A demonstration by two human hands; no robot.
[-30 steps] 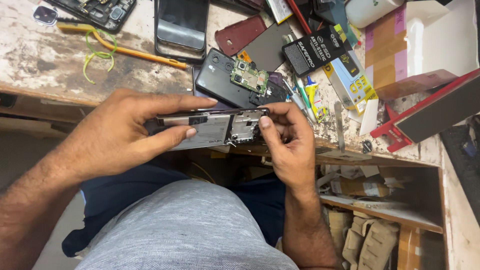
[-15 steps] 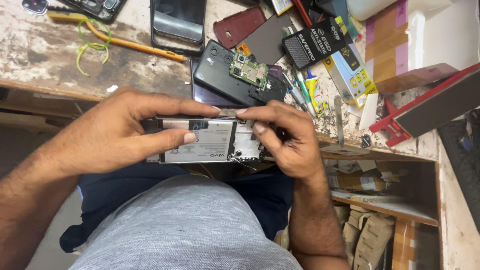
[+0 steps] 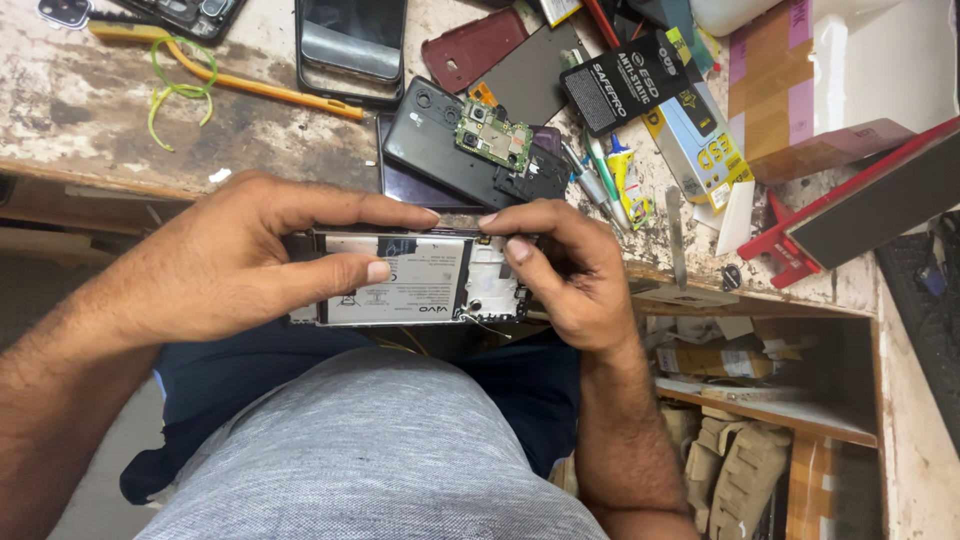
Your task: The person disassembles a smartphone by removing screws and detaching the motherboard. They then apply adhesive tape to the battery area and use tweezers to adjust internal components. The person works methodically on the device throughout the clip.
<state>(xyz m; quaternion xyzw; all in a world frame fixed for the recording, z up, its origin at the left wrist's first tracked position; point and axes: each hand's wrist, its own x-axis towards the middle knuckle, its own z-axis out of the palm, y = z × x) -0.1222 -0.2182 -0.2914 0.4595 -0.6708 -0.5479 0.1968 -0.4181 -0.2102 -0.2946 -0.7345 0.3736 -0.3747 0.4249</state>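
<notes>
My left hand gripping the opened phone over my lap at the desk edge, thumb across its battery, my right hand pinching its far end, fingertips hiding that part, phone's left end covered by my palm

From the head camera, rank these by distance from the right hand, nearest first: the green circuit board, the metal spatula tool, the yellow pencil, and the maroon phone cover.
Measured from the right hand:
1. Metal spatula tool, just to its right on the bench edge.
2. Green circuit board, straight above it, lying on a dark phone back.
3. Maroon phone cover, farther up the bench.
4. Yellow pencil, far up and left.
</notes>
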